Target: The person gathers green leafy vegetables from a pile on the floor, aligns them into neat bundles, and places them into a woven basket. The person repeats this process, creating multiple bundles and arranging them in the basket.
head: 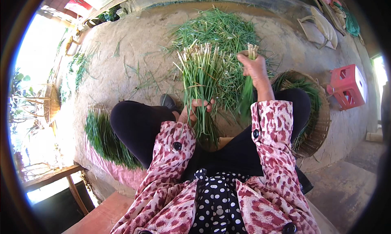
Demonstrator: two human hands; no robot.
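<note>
My left hand (197,108) is closed round the lower, leafy part of a large bunch of long green stalks (201,69), with the pale cut ends pointing away from me. Held up to the right, my right hand (254,66) grips a small bunch of the same stalks (247,93); its pale ends stick out above the fist and its green leaves hang below, slightly blurred. The two bunches are apart. Behind them a loose heap of green leaves (218,27) lies on the earthen floor.
A woven basket (323,124) holding greens stands beside my right knee. Left of my left knee, stacked green stalks (107,136) lie on a pink cloth (114,170). A red plastic stool (348,86) stands at the right. Scattered leaves lie on the floor (137,41).
</note>
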